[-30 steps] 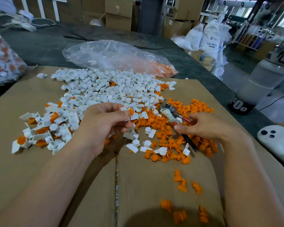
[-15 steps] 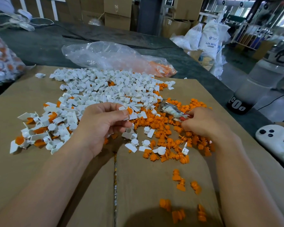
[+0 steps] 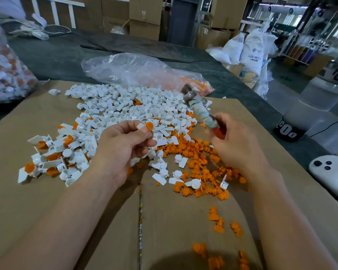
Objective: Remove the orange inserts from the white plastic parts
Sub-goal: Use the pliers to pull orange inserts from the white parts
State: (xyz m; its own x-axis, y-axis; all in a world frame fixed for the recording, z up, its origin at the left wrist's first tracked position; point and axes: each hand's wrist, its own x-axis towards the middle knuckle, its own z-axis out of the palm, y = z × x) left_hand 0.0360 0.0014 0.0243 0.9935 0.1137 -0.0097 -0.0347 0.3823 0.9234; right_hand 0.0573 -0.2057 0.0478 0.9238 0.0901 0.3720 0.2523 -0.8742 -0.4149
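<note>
Left hand (image 3: pixel 123 147) raised over the cardboard sheet (image 3: pixel 47 191), fingers (image 3: pixel 142 134) pinching a white part with its orange insert (image 3: pixel 145 126) still in. Right hand (image 3: pixel 236 147) curled round the red handle of a tape-wrapped tool (image 3: pixel 197 106), blurred, head tilted up and away. White parts pile (image 3: pixel 125 106) far-left of centre, loose orange inserts (image 3: pixel 199 164) heaped under the right hand, a few scattered near the bottom edge. Bare cardboard left and centre-near. Clear plastic bag (image 3: pixel 135 69) lies past the pile on the dark table (image 3: pixel 57 53). Filled bag (image 3: pixel 6 75) at left edge, white jug (image 3: pixel 320 98) and white dotted object (image 3: pixel 330 170) off the right edge.
</note>
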